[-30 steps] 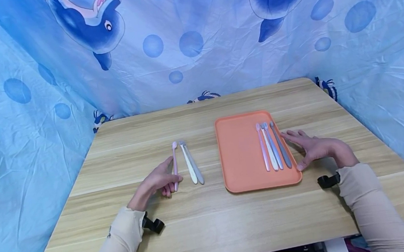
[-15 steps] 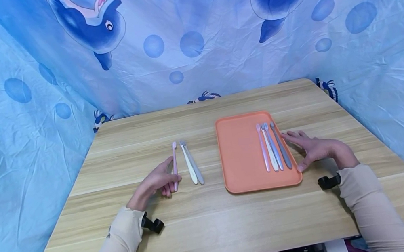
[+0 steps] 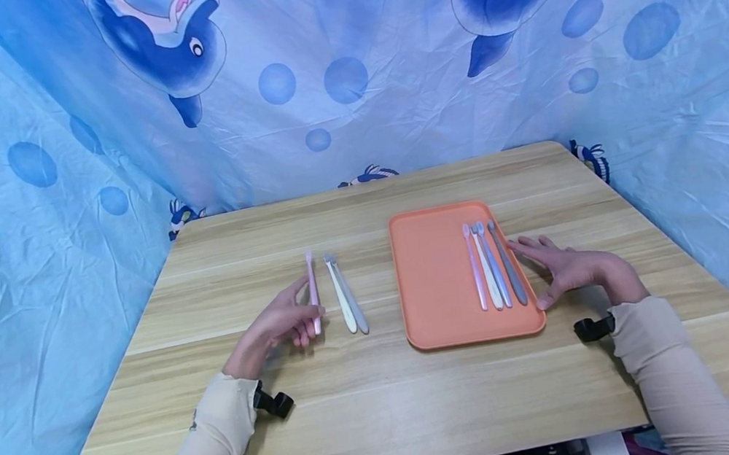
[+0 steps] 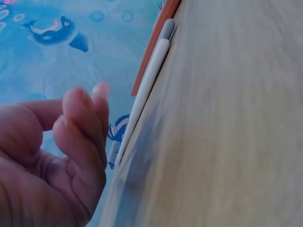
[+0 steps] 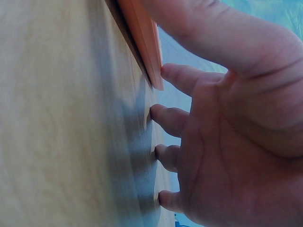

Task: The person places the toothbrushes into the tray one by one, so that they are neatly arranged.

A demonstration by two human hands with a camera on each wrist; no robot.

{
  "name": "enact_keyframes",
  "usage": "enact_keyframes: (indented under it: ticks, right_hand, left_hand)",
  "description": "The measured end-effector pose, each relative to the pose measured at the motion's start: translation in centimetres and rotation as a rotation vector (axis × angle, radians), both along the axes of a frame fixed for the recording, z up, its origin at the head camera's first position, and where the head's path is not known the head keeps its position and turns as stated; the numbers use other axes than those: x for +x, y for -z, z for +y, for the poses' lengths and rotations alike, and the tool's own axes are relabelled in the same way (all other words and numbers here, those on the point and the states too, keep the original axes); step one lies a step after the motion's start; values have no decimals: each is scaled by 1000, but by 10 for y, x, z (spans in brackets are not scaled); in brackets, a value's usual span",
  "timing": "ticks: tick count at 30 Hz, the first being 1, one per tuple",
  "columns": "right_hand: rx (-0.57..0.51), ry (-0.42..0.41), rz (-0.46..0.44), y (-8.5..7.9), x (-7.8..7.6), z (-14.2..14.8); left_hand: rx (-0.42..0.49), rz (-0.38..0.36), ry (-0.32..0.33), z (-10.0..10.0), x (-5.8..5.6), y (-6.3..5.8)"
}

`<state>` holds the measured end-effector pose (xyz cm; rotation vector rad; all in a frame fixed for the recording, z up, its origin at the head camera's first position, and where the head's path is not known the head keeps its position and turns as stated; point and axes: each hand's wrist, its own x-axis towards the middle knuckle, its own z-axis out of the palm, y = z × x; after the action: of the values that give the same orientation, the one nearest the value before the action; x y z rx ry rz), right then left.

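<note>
Seen from above on a clock face centred on the head view, a person's left hand point(image 3: 289, 317) is near 8 o'clock, its thumb and fingers pinching the handle of a pink toothbrush point(image 3: 312, 280) whose head points to 12 o'clock. Whether this brush touches the wood-grain bench point(image 3: 381, 402) is unclear. Just beside it, at its 3 o'clock side, a white toothbrush point(image 3: 343, 299) and a grey toothbrush point(image 3: 355, 304) lie close together, heads toward 11 o'clock. An orange tray point(image 3: 432, 279) is at 4 o'clock, bearing four brushes along its 3 o'clock side: pink point(image 3: 476, 272), white point(image 3: 487, 270), lavender-blue point(image 3: 496, 270) and dark grey point(image 3: 509, 268), heads toward 11 o'clock. The right hand point(image 3: 569, 270) is beside the tray, fingers spread, index fingertip and thumb touching the rim between 2 and 4 o'clock. Behind, toward 12 o'clock, hangs a blue dolphin-print curtain point(image 3: 385, 28).
</note>
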<state>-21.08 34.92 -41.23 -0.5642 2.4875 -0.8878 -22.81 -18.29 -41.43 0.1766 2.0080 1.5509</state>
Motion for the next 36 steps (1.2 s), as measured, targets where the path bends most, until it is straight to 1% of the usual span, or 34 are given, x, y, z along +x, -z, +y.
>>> enact_keyframes:
  ticks: [6, 10, 14, 17, 20, 24, 36]
  right_hand:
    - [-5, -2, -2, 0, 0, 0]
    - [3, -3, 6, 0, 0, 1]
    - [8, -6, 5, 1, -1, 1]
    - [10, -9, 0, 0, -1, 1]
    - [13, -9, 4, 0, -1, 1]
    - [10, -7, 9, 1, 0, 0]
    - [17, -10, 9, 0, 0, -1]
  left_hand:
    - [74, 4, 1, 1, 0, -4]
    - [107, 8, 4, 1, 0, -5]
    - [127, 12, 13, 2, 2, -10]
    - [123, 26, 13, 4, 3, -14]
    - [91, 37, -5, 7, 5, -20]
    - [60, 32, -28, 12, 7, -29]
    - [85, 47, -15, 23, 10, -41]
